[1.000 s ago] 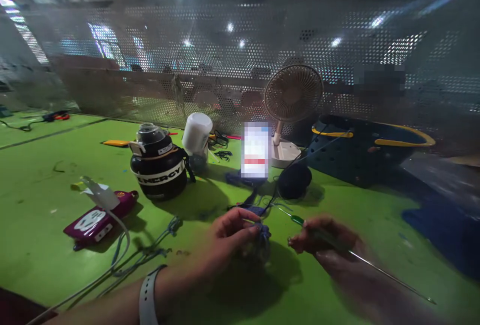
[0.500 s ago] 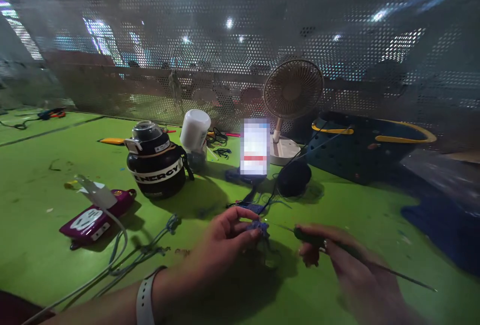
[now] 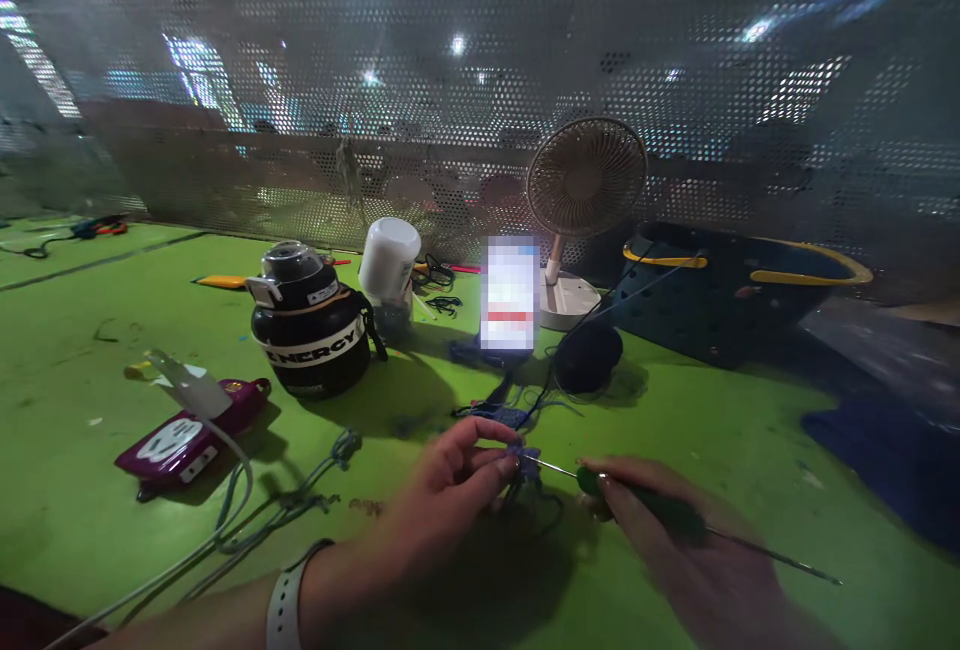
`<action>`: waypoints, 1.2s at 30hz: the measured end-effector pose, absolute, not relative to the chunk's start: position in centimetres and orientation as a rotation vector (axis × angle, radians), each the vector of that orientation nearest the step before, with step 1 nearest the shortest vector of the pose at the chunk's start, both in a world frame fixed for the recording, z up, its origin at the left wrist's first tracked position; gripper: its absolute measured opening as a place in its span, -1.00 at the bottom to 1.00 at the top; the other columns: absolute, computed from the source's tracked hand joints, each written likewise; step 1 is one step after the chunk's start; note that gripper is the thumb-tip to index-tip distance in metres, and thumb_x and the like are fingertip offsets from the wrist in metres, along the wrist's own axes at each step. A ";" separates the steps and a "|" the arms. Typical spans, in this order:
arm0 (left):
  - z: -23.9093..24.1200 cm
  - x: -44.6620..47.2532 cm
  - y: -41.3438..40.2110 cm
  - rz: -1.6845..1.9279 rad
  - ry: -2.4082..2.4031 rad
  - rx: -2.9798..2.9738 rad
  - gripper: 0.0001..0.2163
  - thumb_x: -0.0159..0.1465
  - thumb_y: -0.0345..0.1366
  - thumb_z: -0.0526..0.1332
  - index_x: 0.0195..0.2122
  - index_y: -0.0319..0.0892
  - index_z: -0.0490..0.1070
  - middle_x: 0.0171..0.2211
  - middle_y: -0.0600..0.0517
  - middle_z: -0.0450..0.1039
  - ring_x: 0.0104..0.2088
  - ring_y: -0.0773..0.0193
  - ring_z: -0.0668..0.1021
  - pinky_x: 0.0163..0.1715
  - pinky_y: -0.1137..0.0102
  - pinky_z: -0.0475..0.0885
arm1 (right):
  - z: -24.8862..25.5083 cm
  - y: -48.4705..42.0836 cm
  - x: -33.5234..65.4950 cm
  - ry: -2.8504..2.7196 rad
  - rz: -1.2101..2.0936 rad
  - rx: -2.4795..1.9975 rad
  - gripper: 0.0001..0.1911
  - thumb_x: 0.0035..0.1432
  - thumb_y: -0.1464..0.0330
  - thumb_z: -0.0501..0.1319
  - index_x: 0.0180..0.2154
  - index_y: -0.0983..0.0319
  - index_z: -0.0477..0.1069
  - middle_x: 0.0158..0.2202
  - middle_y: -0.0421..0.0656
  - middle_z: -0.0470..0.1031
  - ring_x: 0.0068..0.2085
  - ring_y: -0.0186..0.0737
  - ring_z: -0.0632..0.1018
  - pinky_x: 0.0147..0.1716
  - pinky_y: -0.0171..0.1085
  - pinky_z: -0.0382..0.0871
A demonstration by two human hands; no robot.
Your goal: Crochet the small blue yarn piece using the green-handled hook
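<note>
Between the thumb and fingers of my left hand (image 3: 457, 480) is a small blue-purple crochet piece (image 3: 529, 463), with loose yarn trailing below it. My right hand (image 3: 660, 530) is closed around the green handle of a crochet hook (image 3: 553, 468). The hook's thin metal tip reaches to the piece at my left fingertips; whether it passes through a stitch I cannot tell. A second metal shaft sticks out behind the handle to the right. Just beyond my left hand lies more blue crochet work (image 3: 502, 416), and a dark yarn ball (image 3: 589, 358) sits behind it.
A lit phone (image 3: 510, 295) stands ahead, with a fan (image 3: 586, 180) behind it. To the right are a dark basket (image 3: 675, 305) and blue fabric (image 3: 877, 460). On the left stand a black bottle (image 3: 315, 330), a white bottle (image 3: 390, 260) and a purple power strip (image 3: 180, 445) with cables.
My right hand has moved left with the crochet hook, bringing its tip from a short gap away up to the blue piece. My left hand has stayed nearly still.
</note>
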State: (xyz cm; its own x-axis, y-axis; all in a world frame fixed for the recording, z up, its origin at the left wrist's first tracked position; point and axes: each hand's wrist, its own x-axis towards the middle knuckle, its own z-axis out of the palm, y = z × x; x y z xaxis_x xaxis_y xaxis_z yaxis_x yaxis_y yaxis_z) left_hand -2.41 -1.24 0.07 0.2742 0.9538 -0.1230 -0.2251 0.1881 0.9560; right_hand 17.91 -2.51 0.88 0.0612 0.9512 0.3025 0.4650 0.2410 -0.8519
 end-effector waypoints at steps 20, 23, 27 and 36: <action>-0.2 -2.6 -1.4 1.006 0.879 1.021 -0.74 0.23 -0.14 0.30 -0.13 -0.17 0.43 -0.26 -0.01 0.56 -0.25 0.28 0.51 -0.23 0.39 0.34 | 1.2 -3.0 18.0 -1.639 0.596 -1.336 -0.80 0.14 0.19 0.23 -0.29 0.07 0.61 -0.34 -0.17 0.66 -0.38 -0.16 0.67 -0.33 -0.25 0.63; -0.2 -2.6 -1.6 0.999 0.874 0.978 -0.74 0.23 -0.15 0.30 -0.14 -0.18 0.43 -0.26 -0.01 0.57 -0.25 0.28 0.52 -0.20 0.38 0.34 | 1.4 -3.0 17.9 -1.643 0.624 -1.311 -0.82 0.13 0.20 0.23 -0.31 0.06 0.60 -0.38 -0.19 0.66 -0.42 -0.17 0.66 -0.42 -0.29 0.62; 0.0 -2.5 -1.5 1.012 0.894 0.958 -0.74 0.21 -0.15 0.33 -0.16 -0.18 0.43 -0.25 -0.02 0.58 -0.25 0.27 0.52 -0.19 0.36 0.34 | 1.3 -3.0 17.8 -1.624 0.588 -1.301 -0.84 0.11 0.22 0.24 -0.35 0.08 0.59 -0.40 -0.18 0.66 -0.42 -0.16 0.66 -0.38 -0.27 0.62; -0.1 -2.5 -1.6 1.022 0.818 0.927 -0.76 0.23 -0.17 0.32 -0.17 -0.18 0.42 -0.21 -0.05 0.58 -0.20 0.26 0.53 -0.13 0.33 0.34 | 1.3 -3.1 17.8 -1.657 0.525 -1.288 -0.86 0.12 0.27 0.23 -0.35 0.05 0.58 -0.40 -0.24 0.65 -0.42 -0.19 0.65 -0.36 -0.27 0.61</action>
